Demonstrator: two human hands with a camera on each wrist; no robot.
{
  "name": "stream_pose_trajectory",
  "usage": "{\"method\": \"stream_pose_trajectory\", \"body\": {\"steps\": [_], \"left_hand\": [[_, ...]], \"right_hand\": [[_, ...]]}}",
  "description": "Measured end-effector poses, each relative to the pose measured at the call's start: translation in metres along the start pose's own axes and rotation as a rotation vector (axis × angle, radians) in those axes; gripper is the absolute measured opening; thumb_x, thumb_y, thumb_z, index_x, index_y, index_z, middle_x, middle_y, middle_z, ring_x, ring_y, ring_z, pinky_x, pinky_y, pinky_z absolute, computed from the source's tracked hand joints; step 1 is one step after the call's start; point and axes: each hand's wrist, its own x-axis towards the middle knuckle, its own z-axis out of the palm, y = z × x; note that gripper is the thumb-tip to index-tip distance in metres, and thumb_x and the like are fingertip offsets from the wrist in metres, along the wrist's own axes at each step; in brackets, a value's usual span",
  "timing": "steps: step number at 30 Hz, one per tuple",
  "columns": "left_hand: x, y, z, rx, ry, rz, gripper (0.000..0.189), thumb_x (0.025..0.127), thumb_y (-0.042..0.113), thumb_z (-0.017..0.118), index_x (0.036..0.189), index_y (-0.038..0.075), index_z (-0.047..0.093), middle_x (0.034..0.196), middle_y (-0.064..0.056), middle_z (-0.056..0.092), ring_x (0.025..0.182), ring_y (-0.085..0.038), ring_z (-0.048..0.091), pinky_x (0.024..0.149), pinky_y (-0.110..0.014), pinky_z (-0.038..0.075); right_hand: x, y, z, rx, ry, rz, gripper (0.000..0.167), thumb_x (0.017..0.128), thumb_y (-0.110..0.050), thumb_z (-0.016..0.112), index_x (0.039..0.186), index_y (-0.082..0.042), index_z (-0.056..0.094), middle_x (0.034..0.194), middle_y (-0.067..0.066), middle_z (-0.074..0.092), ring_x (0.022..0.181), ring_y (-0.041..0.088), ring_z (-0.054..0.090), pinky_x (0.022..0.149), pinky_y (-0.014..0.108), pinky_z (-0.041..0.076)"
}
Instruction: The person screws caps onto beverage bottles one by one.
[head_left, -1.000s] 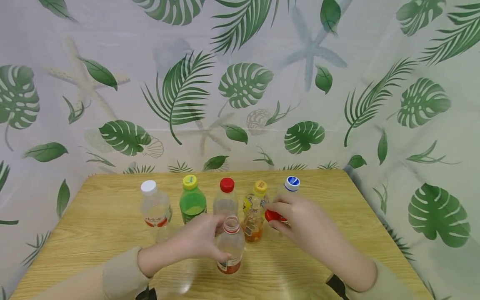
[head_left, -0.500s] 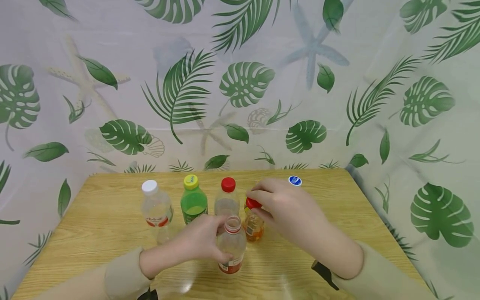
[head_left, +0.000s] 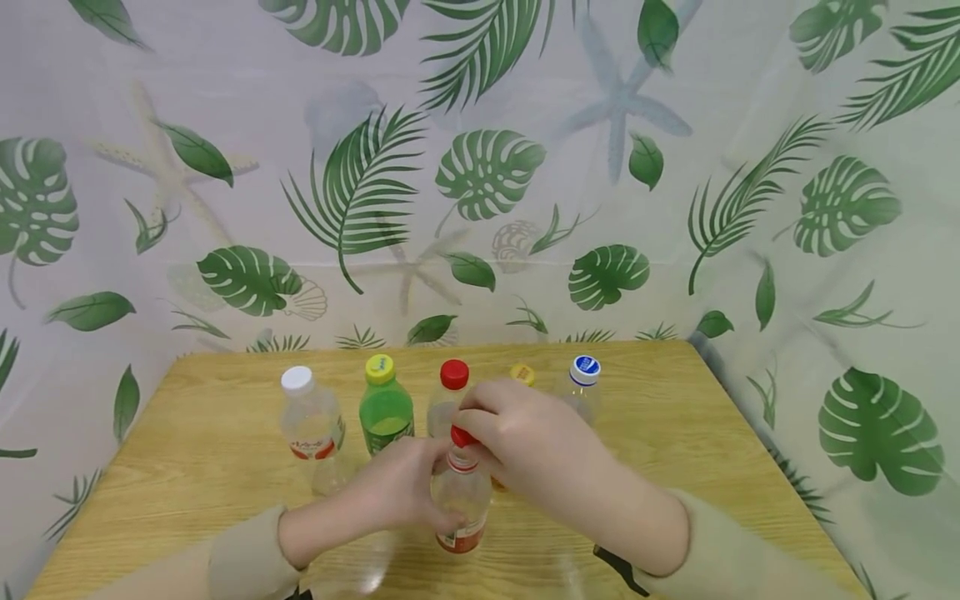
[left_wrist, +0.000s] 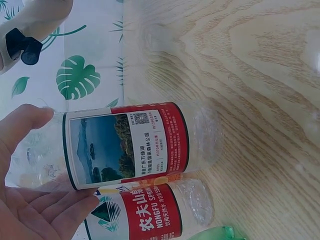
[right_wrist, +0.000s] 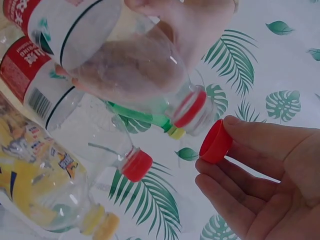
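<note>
My left hand (head_left: 411,483) grips a clear plastic water bottle (head_left: 463,493) that stands upright, its red-and-white label facing the left wrist camera. The mouth of this bottle is uncapped, with a red ring (right_wrist: 191,107) around the neck. Between thumb and fingertips my right hand (head_left: 525,433) pinches a red bottle cap (right_wrist: 217,142). In the right wrist view the cap's hollow side faces the bottle mouth, with a small gap between them. Right behind stands a second water bottle (right_wrist: 75,107) with its own red cap (head_left: 454,374) on.
Across the wooden table (head_left: 217,433) stand a white-capped bottle (head_left: 311,417), a green bottle (head_left: 387,408) with a yellow cap, a yellow-capped bottle (right_wrist: 45,165) partly behind my right hand, and a clear bottle with a blue-and-white cap (head_left: 585,369). A leaf-print cloth (head_left: 480,308) hangs behind.
My right hand has moved left with the red cap, from in front of the right-hand bottles to just above the open bottle's mouth. My left hand keeps its grip in place.
</note>
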Motion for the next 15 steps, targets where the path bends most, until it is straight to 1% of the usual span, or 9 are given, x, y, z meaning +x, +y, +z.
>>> {"method": "stream_pose_trajectory", "body": {"steps": [3,5,7,15], "left_hand": [[-0.0009,0.0000,0.0008,-0.006,0.001,0.001,0.056,0.073,0.020,0.094,0.124,0.016,0.073,0.118,0.000,0.080,0.108,-0.015,0.073,0.092,-0.033,0.060],[-0.0015,0.0001,0.0012,-0.010,0.005,0.003,0.056,0.073,0.021,0.094,0.124,0.015,0.073,0.119,0.000,0.080,0.112,-0.018,0.073,0.095,-0.037,0.061],[-0.0019,0.0002,0.0016,-0.016,0.006,0.005,0.056,0.073,0.021,0.094,0.125,0.015,0.073,0.119,-0.001,0.079,0.113,-0.020,0.073,0.096,-0.038,0.061],[-0.0018,-0.0003,0.0022,-0.005,0.014,0.012,0.058,0.073,0.021,0.095,0.126,0.015,0.072,0.119,-0.001,0.079,0.112,-0.021,0.074,0.094,-0.039,0.061]], "right_hand": [[-0.0009,-0.0029,0.0036,0.018,-0.022,-0.008,0.022,0.081,-0.012,0.094,0.099,-0.010,0.082,0.098,0.001,0.072,0.089,0.013,0.072,0.079,0.021,0.062],[-0.0016,-0.0045,0.0048,0.029,-0.042,0.006,0.021,0.081,-0.013,0.093,0.099,-0.011,0.082,0.099,0.000,0.073,0.090,0.013,0.073,0.081,0.020,0.062],[-0.0018,-0.0055,0.0058,0.036,-0.058,0.020,0.021,0.082,-0.014,0.093,0.100,-0.011,0.083,0.100,-0.001,0.074,0.092,0.013,0.073,0.082,0.020,0.062],[-0.0032,-0.0069,0.0057,0.034,-0.063,0.047,0.020,0.082,-0.015,0.093,0.098,-0.012,0.082,0.100,-0.001,0.074,0.090,0.013,0.072,0.080,0.021,0.062]]}}
